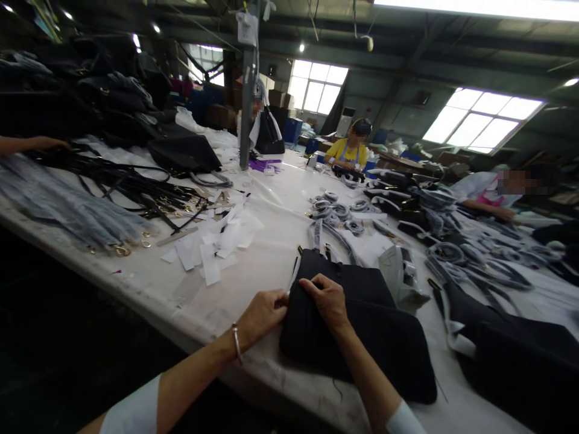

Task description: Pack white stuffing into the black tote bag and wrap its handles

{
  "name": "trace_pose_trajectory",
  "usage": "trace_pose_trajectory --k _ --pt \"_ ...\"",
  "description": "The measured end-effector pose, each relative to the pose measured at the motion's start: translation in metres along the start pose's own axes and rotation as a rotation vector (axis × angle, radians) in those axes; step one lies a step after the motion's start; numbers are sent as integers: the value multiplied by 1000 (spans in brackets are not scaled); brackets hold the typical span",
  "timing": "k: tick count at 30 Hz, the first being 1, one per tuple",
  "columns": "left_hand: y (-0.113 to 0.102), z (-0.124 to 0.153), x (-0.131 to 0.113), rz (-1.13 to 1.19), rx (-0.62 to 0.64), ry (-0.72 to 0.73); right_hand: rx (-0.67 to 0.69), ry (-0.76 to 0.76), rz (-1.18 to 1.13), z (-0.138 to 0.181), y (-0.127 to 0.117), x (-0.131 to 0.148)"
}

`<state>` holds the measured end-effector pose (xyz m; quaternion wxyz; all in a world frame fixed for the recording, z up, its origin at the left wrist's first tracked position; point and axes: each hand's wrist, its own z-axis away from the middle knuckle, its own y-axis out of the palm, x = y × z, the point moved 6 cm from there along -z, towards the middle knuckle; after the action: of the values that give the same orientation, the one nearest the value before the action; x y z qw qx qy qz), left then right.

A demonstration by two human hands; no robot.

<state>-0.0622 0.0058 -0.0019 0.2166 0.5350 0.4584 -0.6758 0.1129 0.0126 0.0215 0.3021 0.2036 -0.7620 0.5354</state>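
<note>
A black handbag [375,337] lies flat on the table in front of me, its looped handles [339,241] in clear wrapping at the far side. My left hand [266,310], with a bracelet at the wrist, is closed in a pinch at the bag's left edge. Just above those fingertips a thin white strip [293,278] sticks out along the edge; whether they touch it I cannot tell. From on top, my right hand [329,298] grips the bag near its upper left corner, thumb and fingers bent over the material.
Black straps with gold clasps [176,199] and white paper slips [217,247] lie left. A grey tape dispenser [400,274] stands beyond the bag. Another black bag [520,355] is at right, wrapped handles [335,208] behind. Co-workers sit across; another person's hand [43,143] reaches in left.
</note>
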Motion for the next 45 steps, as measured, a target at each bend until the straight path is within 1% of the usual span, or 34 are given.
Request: trace_pose_trajectory --k 2,3,4,5,8,9,11,13,16,18,19,21,23,25,27,29,31,33,35,38,40,42,45 --pt "0 6 -2 142 94 -16 6 33 49 -2 3 -1" --pt "-1 8 -5 147 117 -13 8 49 61 -2 3 0" --pt "-1 9 -7 113 111 -12 13 62 66 -2 4 1" --pt "-2 9 -9 50 70 -18 17 77 69 -3 4 3" --pt "-9 2 -10 -138 -131 -74 12 100 89 -8 7 14" --pt "-12 -2 -10 -164 -181 -86 7 105 96 -10 8 19" --pt "-21 -12 -9 -199 -238 -79 16 107 83 -15 9 29" --pt "-33 -22 -7 -259 -257 -67 60 52 45 -18 7 38" --pt "-51 -30 4 -442 -227 -131 117 -170 109 -10 -10 45" --pt "-58 -33 13 -607 -200 -193 124 -294 243 5 -25 35" --pt "-58 -34 15 -686 -190 -220 125 -316 310 13 -31 25" --pt "-56 -35 18 -805 -176 -270 127 -286 428 26 -38 2" --pt "-54 -38 18 -848 -188 -322 138 -238 498 33 -36 -17" --pt "-54 -41 16 -834 -245 -310 161 -215 513 34 -29 -25" --pt "-54 -44 15 -778 -272 -219 193 -210 495 32 -22 -25" --pt "-53 -45 19 -664 -245 -100 228 -204 471 30 -20 -23" --pt "-53 -40 26 -518 -214 -26 273 -200 449 31 -23 -23" --pt "-51 -28 30 -419 -200 -2 329 -201 427 34 -29 -23" --pt "-44 -13 32 -405 -171 -45 386 -209 398 34 -36 -19" --pt "-30 7 30 -482 -132 -203 480 -198 393 24 -38 -3" --pt "-24 15 26 -551 -123 -278 493 -187 425 6 -31 13" --pt "-21 17 23 -594 -125 -297 453 -207 434 -18 -18 32" --pt "-22 18 29 -600 -120 -276 405 -304 386 -53 8 53"
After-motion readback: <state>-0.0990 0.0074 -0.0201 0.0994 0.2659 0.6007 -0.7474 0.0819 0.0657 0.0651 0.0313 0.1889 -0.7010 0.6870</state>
